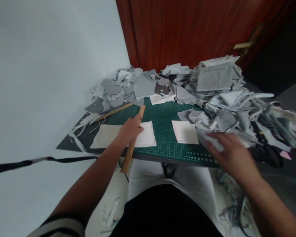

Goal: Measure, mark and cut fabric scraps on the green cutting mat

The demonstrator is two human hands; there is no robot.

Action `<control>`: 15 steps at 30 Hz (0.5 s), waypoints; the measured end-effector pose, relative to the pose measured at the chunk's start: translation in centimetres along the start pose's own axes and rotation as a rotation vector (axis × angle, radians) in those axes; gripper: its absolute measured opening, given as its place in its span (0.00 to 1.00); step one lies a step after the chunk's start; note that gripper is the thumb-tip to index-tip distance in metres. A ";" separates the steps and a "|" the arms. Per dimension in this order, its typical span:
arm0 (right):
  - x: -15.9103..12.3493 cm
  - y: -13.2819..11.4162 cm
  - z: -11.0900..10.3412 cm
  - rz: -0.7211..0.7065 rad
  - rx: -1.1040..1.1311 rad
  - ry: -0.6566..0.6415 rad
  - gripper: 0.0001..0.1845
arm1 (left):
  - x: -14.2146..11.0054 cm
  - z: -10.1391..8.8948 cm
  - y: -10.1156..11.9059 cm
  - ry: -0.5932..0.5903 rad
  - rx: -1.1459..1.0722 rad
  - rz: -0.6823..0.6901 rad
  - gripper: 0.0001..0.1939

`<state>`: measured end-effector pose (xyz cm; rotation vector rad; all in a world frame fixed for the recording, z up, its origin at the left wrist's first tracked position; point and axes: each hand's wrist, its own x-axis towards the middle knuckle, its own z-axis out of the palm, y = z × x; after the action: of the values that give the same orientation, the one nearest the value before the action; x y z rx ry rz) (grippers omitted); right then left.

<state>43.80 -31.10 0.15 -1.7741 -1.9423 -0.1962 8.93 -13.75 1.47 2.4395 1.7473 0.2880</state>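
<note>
My left hand [131, 129] is closed over a wooden ruler [130, 153], which lies slantwise across a long white fabric piece [106, 135] and juts past the table's front edge. A smaller white fabric piece [186, 132] with a pinkish line along its left side lies flat on the green cutting mat [162, 113]. To its right, my right hand [228, 153] is smeared by motion. Its fingers curl around a light grey fabric piece [215, 144], just above the mat's right part.
Grey fabric scraps [123, 84] heap along the back, beside a folded stack [214, 77]. More scraps and strips [236, 112] crowd the right side. Black-handled scissors [271, 153] lie at the right. A second wooden strip [115, 111] rests at the left. A door [187, 33] stands behind.
</note>
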 end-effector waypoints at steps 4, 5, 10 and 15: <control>3.2 -12.6 7.0 -0.457 0.300 -0.258 0.29 | 1.3 -2.8 -3.6 0.105 -0.031 -0.013 0.27; 3.8 -14.6 8.5 -0.508 0.306 -0.301 0.35 | 1.6 -3.3 -4.9 0.101 -0.022 -0.025 0.28; 4.1 -14.8 11.5 -0.543 0.294 -0.399 0.45 | 2.3 -4.2 -12.0 0.006 0.085 -0.015 0.29; 3.5 -7.3 8.3 -0.459 0.233 -0.342 0.28 | 3.2 -3.6 -15.4 -0.007 0.201 0.050 0.28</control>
<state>34.46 -25.43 -3.84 -1.2547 -2.4828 0.1880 -5.07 -5.82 1.96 2.6213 1.7941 0.1132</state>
